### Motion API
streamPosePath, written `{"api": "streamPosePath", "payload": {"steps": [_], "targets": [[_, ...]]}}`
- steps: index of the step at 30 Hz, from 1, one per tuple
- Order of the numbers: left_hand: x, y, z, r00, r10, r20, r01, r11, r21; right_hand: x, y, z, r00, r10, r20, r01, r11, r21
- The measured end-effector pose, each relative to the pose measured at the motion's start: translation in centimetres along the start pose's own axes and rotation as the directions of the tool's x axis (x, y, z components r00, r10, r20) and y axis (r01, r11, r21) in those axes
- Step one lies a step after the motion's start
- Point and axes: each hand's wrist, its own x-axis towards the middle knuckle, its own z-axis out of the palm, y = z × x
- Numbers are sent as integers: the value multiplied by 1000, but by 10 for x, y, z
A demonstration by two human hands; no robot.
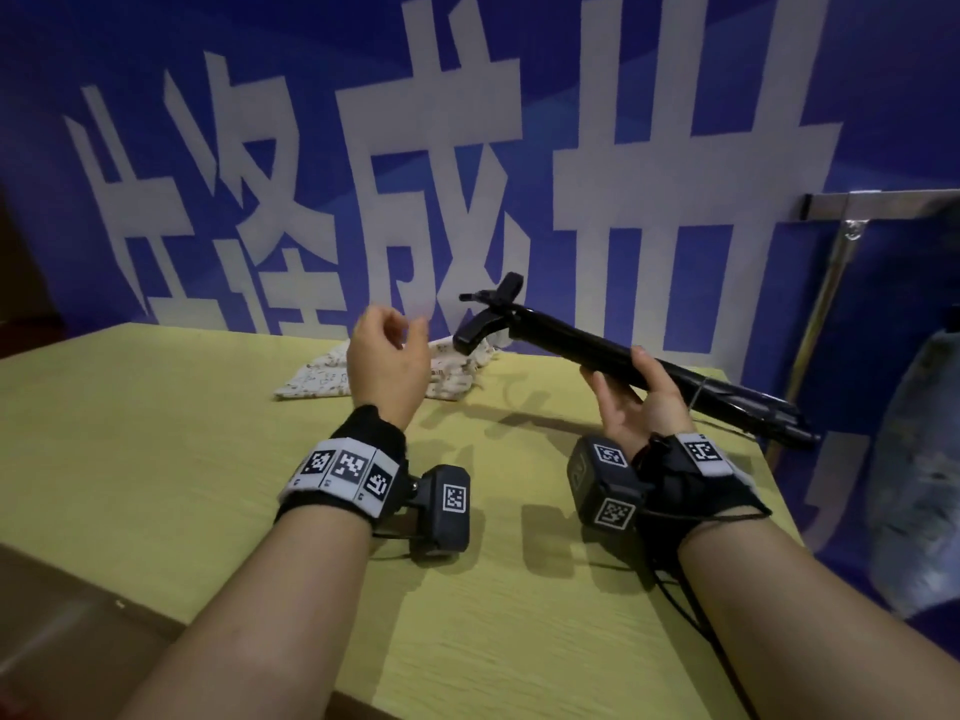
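My right hand [636,400] grips a long black selfie stick [571,337] around its shaft and holds it tilted above the table, its phone clamp at the upper left and its folded legs end at the lower right. My left hand [387,363] is raised above the table to the left of the clamp, fingers loosely curled, holding nothing and apart from the stick. Behind my left hand a patterned white cloth pouch [337,379] lies flat on the table.
The yellow-green wooden table [208,459] spans the view; its right edge runs close beneath the stick's lower end. A blue banner with large white characters [415,148] stands right behind it. A metal rack frame [831,283] stands at the right.
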Motion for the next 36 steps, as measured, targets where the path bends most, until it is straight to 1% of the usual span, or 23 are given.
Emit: {"api": "streamPosePath", "payload": {"steps": [1, 2, 3, 4, 6, 8, 11, 12, 14, 17, 18, 20, 22, 24, 25, 28, 32, 34, 36], "targets": [[2, -5, 1, 996, -70, 54, 68, 997, 38, 1, -3, -1, 1000, -5, -11, 6, 999, 37], [4, -11, 4, 978, -138, 159, 122, 987, 105, 0, -5, -1, 1000, -12, -23, 13, 998, 68], [6, -16, 9, 936, -203, 286, 153, 970, 186, 1, -7, -2, 999, -14, -30, 16, 995, 96], [7, -21, 14, 878, -263, 400, 168, 952, 256, 0, -9, -3, 999, -10, -37, 14, 993, 118], [9, -22, 26, 771, -343, 536, 170, 923, 346, 2, -11, -6, 999, -9, -44, 16, 989, 147], [13, -18, 38, 692, -378, 615, 132, 904, 407, 6, -11, -8, 998, -17, -54, 26, 987, 159], [23, -11, 58, 585, -423, 691, -37, 838, 544, 13, -11, -11, 997, -22, -72, 32, 990, 138], [27, -12, 63, 566, -436, 700, -76, 817, 571, 14, -11, -12, 997, -19, -73, 29, 990, 136], [33, -17, 72, 527, -482, 700, -80, 792, 605, 15, -11, -13, 997, -15, -78, 25, 990, 136], [39, -33, 81, 487, -537, 689, -56, 768, 638, 21, -13, -15, 996, -14, -91, 27, 989, 143], [41, -36, 83, 485, -555, 676, -34, 761, 648, 23, -15, -16, 995, -22, -97, 36, 989, 142], [44, -36, 79, 512, -574, 639, 0, 744, 668, 28, -16, -18, 995, -30, -100, 43, 990, 132], [45, -34, 72, 564, -570, 597, -2, 722, 692, 30, -16, -19, 995, -20, -101, 31, 994, 105], [40, -33, 60, 582, -581, 568, 30, 714, 699, 29, -15, -20, 995, -11, -103, 22, 994, 104], [36, -32, 57, 571, -587, 574, 39, 718, 695, 29, -17, -21, 995, -15, -104, 26, 994, 108], [23, -25, 38, 524, -577, 626, -26, 724, 689, 23, -18, -18, 996, -19, -87, 30, 991, 129], [1, -13, 16, 507, -541, 671, -93, 740, 666, 8, -15, -9, 996, -28, -88, 41, 989, 145], [-8, -13, 8, 491, -557, 670, -53, 748, 661, -4, -12, -3, 995, -26, -98, 38, 992, 119], [-16, -7, 1, 451, -582, 677, 23, 766, 643, -15, -11, 3, 995, -23, -94, 32, 996, 85]]}}
